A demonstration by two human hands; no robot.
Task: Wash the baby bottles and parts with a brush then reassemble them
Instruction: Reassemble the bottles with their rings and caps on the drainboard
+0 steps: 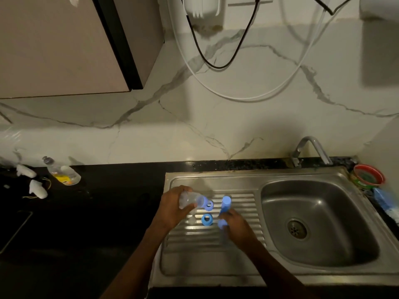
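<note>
Head view: bottle (190, 200), blue ring (206, 219)

Light: dim, warm
Brightest: marble wall (194, 130)
Glare: on ribbed drainboard (244, 203)
Shadow: black counter (97, 223) nearly featureless
Blur: soft throughout
Edges: wide-angle bending

A home kitchen: steel sink (319, 221) with tap (311, 147) set in a dark bench (108, 201), marble-look wall (216, 130), cupboard (64, 44) above.
</note>
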